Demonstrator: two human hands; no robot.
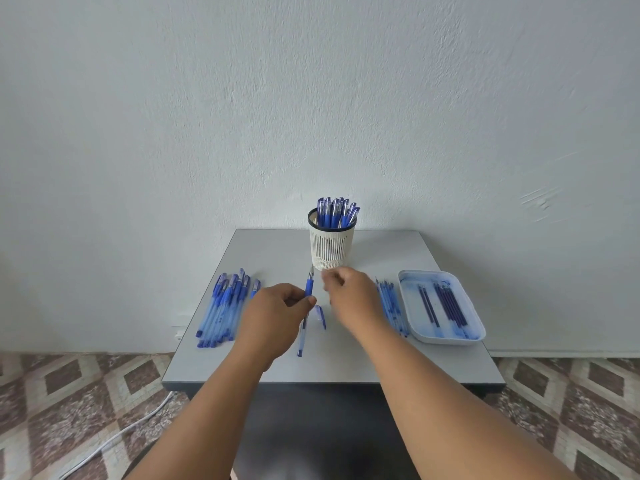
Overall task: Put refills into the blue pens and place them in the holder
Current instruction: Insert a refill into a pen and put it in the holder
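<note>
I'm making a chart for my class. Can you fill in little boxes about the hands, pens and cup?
left hand: pinches a blue pen by its rubber grip, tip pointing up
right hand: fingers curled; blurred, contents unclear
holder: white cup, upright, full of capped pens
pen pile: lying left on table
tray: right side, holds refills
cap: lying on table between the hands

Blue pen (307, 303) held upright, capped pens (336, 211) in white holder (330, 247), refills (441, 301)

No writing, label, brand or number can be read anywhere.
</note>
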